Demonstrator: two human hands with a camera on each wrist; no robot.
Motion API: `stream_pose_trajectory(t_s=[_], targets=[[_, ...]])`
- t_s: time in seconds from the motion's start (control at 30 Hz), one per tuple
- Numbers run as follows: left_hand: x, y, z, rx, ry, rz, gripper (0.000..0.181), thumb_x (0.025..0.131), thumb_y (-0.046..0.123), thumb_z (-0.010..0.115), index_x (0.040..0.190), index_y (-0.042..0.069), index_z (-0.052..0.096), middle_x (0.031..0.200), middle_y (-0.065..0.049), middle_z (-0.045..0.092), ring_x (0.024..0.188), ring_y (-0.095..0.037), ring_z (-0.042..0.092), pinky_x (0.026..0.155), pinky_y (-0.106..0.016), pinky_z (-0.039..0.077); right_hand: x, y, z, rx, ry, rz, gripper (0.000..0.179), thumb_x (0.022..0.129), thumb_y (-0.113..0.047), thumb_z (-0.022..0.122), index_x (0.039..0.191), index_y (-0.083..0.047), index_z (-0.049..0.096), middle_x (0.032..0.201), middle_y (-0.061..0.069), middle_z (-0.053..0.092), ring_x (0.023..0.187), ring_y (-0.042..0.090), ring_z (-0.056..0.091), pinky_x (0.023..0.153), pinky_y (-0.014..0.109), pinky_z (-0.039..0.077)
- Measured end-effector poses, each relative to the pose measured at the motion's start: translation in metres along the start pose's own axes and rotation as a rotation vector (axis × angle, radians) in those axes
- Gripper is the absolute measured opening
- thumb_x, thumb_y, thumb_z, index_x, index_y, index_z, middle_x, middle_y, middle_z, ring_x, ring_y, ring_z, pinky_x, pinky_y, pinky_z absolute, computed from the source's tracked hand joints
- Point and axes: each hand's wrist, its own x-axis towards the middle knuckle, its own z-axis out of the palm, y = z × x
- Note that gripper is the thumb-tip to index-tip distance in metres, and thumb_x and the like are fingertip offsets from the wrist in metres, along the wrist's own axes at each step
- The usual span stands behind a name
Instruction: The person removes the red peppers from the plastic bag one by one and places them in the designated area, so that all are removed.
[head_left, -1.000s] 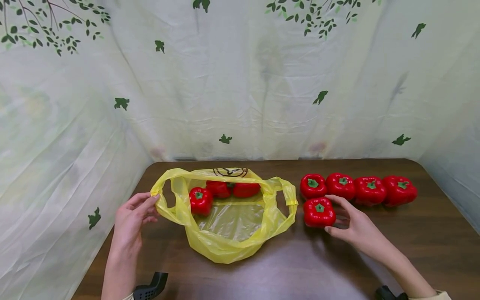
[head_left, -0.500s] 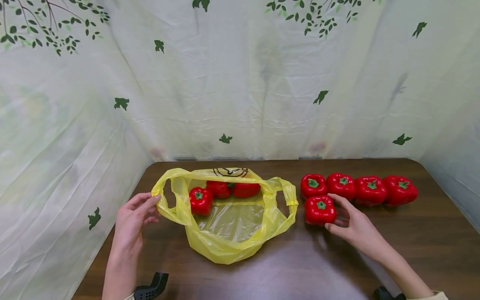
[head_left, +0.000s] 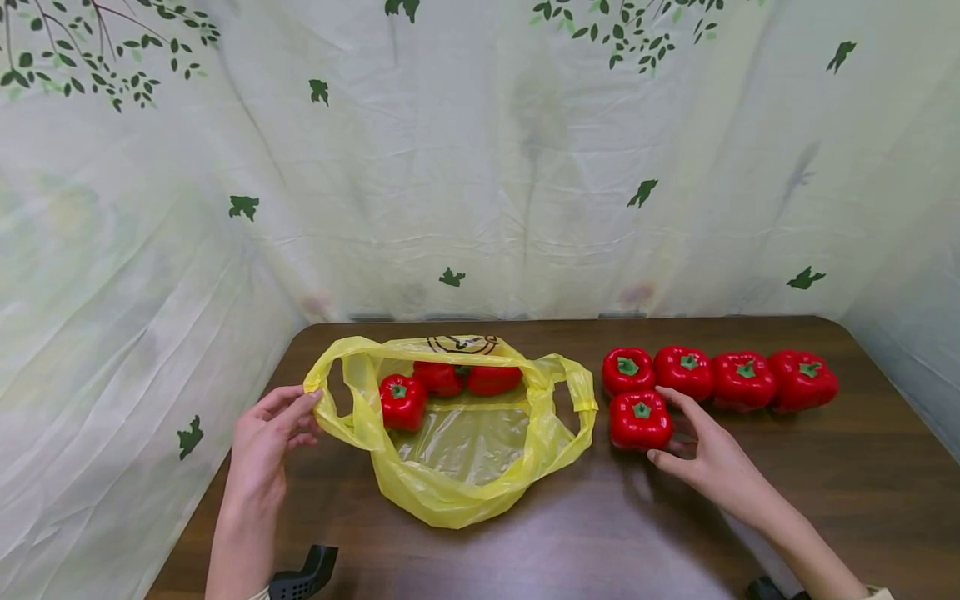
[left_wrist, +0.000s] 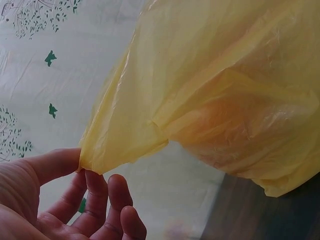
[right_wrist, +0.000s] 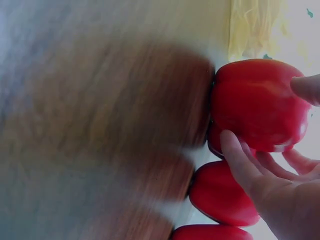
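A yellow plastic bag (head_left: pixel 450 500) lies with its mouth open toward me on the table. Inside it are several red bell peppers, one upright pepper (head_left: pixel 402 402) showing plainest at the left. My left hand (head_left: pixel 258 446) pinches the bag's left handle between thumb and index finger, the other fingers loosely bent; the left wrist view shows the handle (left_wrist: pixel 95 155) drawn to a point there. To the right of the bag, my right hand (head_left: pixel 708 450) holds a red bell pepper (head_left: pixel 640 422) by its right side, thumb in front and fingers behind, its green stem up.
A row of several more red bell peppers (head_left: pixel 742 381) stands close behind the held one, extending right. The dark wooden table (head_left: pixel 600 550) reaches back to a pale curtain (head_left: pixel 495 167) printed with leaves and birds. The bag's right handle (head_left: pixel 581 396) stands near the peppers.
The held pepper has shifted very slightly back and right with my right hand. My left hand and the bag are nearly still.
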Motion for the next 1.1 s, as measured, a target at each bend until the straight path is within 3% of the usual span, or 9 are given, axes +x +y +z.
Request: stream_pose_trajectory(t_s=[0.27, 0.37, 0.47, 0.57, 0.7, 0.87, 1.1], targets=[[0.0, 0.001, 0.0, 0.001, 0.006, -0.002, 0.019, 0.087, 0.029, 0.077, 0.095, 0.014, 0.07, 0.081, 0.003, 0.069, 0.066, -0.017, 0.064, 0.063, -0.028, 0.054, -0.006, -0.009, -0.005, -0.132, 0.061, -0.052, 0.083, 0.083, -0.02, 0.081, 0.149, -0.012, 0.033, 0.145, 0.013, 0.041, 0.117, 0.035, 0.055, 0.088, 0.049, 0.052], [-0.001, 0.001, 0.0, -0.001, 0.005, -0.003, 0.019, 0.086, 0.03, 0.077, 0.096, 0.014, 0.07, 0.081, 0.003, 0.069, 0.066, -0.017, 0.063, 0.063, -0.028, 0.054, -0.007, -0.018, -0.009, -0.184, 0.118, -0.142, 0.079, 0.082, -0.017, 0.081, 0.148, -0.013, 0.037, 0.143, 0.01, 0.045, 0.116, 0.03, 0.056, 0.088, 0.032, 0.053], [-0.001, 0.002, 0.0, -0.002, 0.006, -0.005, 0.02, 0.086, 0.03, 0.077, 0.096, 0.014, 0.07, 0.082, 0.003, 0.068, 0.066, -0.016, 0.063, 0.064, -0.027, 0.055, -0.006, -0.029, -0.01, -0.214, 0.179, -0.252, 0.075, 0.081, -0.008, 0.082, 0.145, -0.017, 0.043, 0.14, 0.006, 0.049, 0.114, 0.024, 0.057, 0.089, 0.012, 0.045], [-0.001, 0.002, 0.0, -0.006, 0.009, -0.006, 0.02, 0.086, 0.03, 0.078, 0.097, 0.014, 0.07, 0.083, 0.003, 0.068, 0.066, -0.015, 0.062, 0.064, -0.027, 0.055, -0.004, -0.042, -0.008, -0.212, 0.195, -0.319, 0.077, 0.078, -0.003, 0.082, 0.143, -0.021, 0.045, 0.138, 0.003, 0.051, 0.111, 0.022, 0.059, 0.089, 0.007, 0.04], [-0.002, 0.003, -0.001, -0.018, 0.008, -0.004, 0.019, 0.086, 0.029, 0.078, 0.096, 0.014, 0.071, 0.083, 0.003, 0.068, 0.066, -0.014, 0.061, 0.063, -0.027, 0.055, -0.002, -0.059, -0.002, -0.207, 0.158, -0.367, 0.076, 0.079, -0.004, 0.082, 0.143, -0.024, 0.046, 0.139, -0.002, 0.051, 0.117, 0.016, 0.055, 0.088, 0.018, 0.049], [-0.004, 0.003, -0.001, -0.028, 0.001, 0.0, 0.02, 0.086, 0.029, 0.078, 0.096, 0.014, 0.071, 0.083, 0.003, 0.068, 0.066, -0.015, 0.061, 0.063, -0.027, 0.054, 0.004, -0.077, 0.009, -0.195, 0.057, -0.428, 0.071, 0.083, -0.013, 0.08, 0.144, -0.022, 0.045, 0.139, -0.007, 0.05, 0.126, 0.01, 0.048, 0.093, 0.033, 0.051], [-0.004, 0.004, -0.001, -0.031, 0.0, 0.011, 0.02, 0.086, 0.029, 0.078, 0.096, 0.013, 0.07, 0.083, 0.003, 0.068, 0.066, -0.015, 0.061, 0.062, -0.026, 0.053, 0.017, -0.101, 0.02, -0.214, -0.081, -0.512, 0.065, 0.087, -0.021, 0.077, 0.143, -0.021, 0.045, 0.14, -0.007, 0.049, 0.123, 0.012, 0.05, 0.094, 0.037, 0.05]])
